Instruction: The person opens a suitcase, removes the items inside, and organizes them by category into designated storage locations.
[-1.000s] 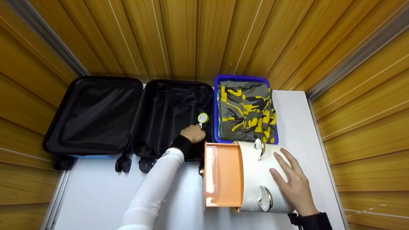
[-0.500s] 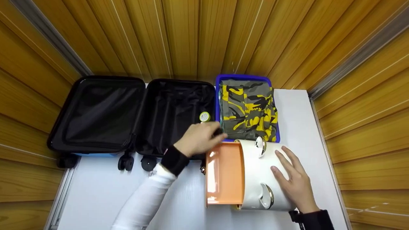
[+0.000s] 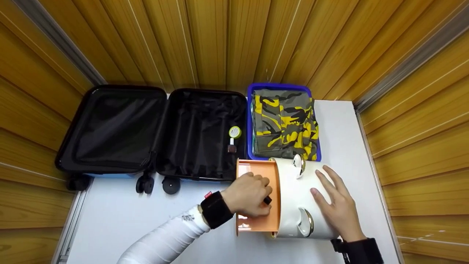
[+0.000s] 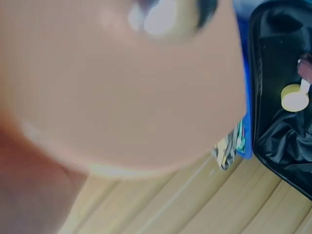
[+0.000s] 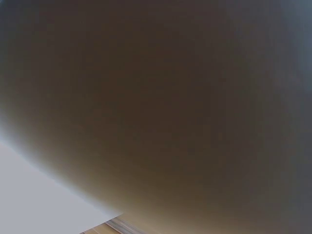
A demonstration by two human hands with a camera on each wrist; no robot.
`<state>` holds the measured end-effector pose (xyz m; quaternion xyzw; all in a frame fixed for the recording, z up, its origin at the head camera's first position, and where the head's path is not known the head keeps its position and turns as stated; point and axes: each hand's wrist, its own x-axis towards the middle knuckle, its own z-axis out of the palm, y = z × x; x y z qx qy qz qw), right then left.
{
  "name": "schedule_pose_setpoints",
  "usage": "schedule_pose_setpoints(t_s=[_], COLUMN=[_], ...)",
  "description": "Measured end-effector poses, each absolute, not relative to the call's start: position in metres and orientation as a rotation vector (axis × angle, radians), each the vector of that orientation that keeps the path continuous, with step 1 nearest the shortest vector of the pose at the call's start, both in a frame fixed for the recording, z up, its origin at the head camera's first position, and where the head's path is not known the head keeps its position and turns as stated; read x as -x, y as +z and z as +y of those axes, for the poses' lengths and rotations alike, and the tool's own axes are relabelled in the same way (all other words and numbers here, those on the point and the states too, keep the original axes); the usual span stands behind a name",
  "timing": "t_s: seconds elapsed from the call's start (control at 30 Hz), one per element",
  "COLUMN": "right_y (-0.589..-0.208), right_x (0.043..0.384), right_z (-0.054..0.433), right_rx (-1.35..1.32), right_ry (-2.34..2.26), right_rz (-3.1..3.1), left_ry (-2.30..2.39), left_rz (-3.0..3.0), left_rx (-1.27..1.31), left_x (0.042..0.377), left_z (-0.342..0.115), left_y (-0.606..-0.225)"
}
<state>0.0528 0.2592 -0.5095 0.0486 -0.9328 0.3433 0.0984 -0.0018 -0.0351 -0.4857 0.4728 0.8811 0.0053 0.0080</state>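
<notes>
My left hand point(image 3: 251, 194) is down inside the orange drawer point(image 3: 256, 167), its fingers curled at a small black item point(image 3: 268, 200) that is mostly hidden. The drawer stands pulled out of a glossy white storage box point(image 3: 293, 198) with gold-edged ear shapes. My right hand point(image 3: 339, 207) rests spread on top of that box. In the open suitcase point(image 3: 199, 135) lie a nail polish bottle point(image 3: 232, 146) with a white cap and a round green-rimmed tub point(image 3: 235, 132). The left wrist view is mostly filled by the drawer front point(image 4: 136, 97) and its knob point(image 4: 165, 17).
A blue basket point(image 3: 250, 121) with folded camouflage clothing point(image 3: 284, 124) stands between suitcase and wall, behind the box. The suitcase's black lid half point(image 3: 113, 128) lies to the left. Wooden plank walls point(image 3: 209, 44) bound the white table point(image 3: 337, 135).
My left hand has left the suitcase, uncovering the nail polish bottle there, and has moved right and toward me into the drawer. The right hand has stayed on the box.
</notes>
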Motion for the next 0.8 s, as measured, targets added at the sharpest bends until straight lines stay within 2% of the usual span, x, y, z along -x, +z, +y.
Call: schedule_pose_setpoints(t_s=[0.27,0.8], right_y=[-0.5088,-0.5078], right_x=[-0.0518,-0.0521], right_z=[0.2586,0.2570], right_rx=[-0.152,-0.147], right_ry=[1.008,1.009], right_rz=[-2.755,-2.763], left_ry=[-0.162,-0.233], left_rz=[2.847,2.857], left_rx=[-1.488,-1.450], left_x=[-0.0039,-0.0067], left_z=[-0.0324,-0.0328], left_y=[-0.4968,-0.4917])
